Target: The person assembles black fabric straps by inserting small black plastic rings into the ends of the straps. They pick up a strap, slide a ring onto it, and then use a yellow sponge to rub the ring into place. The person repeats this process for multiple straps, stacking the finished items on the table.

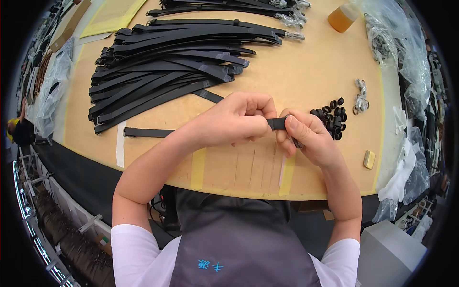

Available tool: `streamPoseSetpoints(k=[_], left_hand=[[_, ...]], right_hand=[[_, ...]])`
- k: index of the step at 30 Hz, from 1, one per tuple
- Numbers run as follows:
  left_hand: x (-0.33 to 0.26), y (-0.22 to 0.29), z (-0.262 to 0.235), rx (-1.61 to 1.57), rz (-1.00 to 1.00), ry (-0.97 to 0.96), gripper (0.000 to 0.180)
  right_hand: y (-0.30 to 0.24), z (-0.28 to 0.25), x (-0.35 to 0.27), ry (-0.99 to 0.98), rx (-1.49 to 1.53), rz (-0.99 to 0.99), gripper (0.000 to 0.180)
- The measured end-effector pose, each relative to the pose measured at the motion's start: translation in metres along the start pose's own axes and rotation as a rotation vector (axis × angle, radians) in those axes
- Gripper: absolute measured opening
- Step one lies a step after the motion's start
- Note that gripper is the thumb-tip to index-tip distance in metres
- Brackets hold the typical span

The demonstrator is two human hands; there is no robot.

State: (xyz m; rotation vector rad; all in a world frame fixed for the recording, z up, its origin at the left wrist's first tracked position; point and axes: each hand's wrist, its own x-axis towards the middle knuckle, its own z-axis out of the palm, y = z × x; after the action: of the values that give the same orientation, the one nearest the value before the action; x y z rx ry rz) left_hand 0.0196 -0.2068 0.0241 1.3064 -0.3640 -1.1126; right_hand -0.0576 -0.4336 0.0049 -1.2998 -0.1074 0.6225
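Note:
Both hands meet above the near middle of the table, gripping a short dark stretch of a black belt (276, 124) that shows between them. My left hand (241, 119) is closed on it with fingers curled. My right hand (311, 136) pinches the other side between thumb and fingers; a small dark, shiny bit pokes out below that thumb, too hidden to name. A black strap with a buckle (148, 133) lies flat and runs under my left forearm; whether it is the held belt is hidden. Several small black belt loops (330, 117) are heaped beside my right hand.
A large pile of black belts (167, 71) covers the table's left and middle, with more beyond. An amber-filled container (343, 18) stands far right. Clear plastic bags (401, 52) line the right edge, near a small wrapped bundle (361, 94) and a yellowish block (369, 160).

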Motion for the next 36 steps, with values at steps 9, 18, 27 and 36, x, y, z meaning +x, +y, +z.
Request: streamPoseSetpoints(k=[9, 18, 27, 36], left_hand=[[0.001, -0.007, 0.0, 0.039, 0.001, 0.032, 0.004], [-0.001, -0.009, 0.0, 0.039, 0.055, 0.103, 0.012], [0.001, -0.015, -0.002, -0.031, 0.0, 0.087, 0.004], [-0.001, -0.015, -0.001, 0.081, 0.096, 0.026, 0.007]], right_hand=[[-0.011, 0.015, -0.002, 0.042, -0.102, 0.027, 0.033], [-0.007, 0.017, -0.001, 0.057, -0.048, 0.022, 0.035], [0.003, 0.018, 0.001, 0.092, -0.081, 0.005, 0.037], [0.004, 0.018, 0.002, 0.075, -0.032, 0.02, 0.036]])
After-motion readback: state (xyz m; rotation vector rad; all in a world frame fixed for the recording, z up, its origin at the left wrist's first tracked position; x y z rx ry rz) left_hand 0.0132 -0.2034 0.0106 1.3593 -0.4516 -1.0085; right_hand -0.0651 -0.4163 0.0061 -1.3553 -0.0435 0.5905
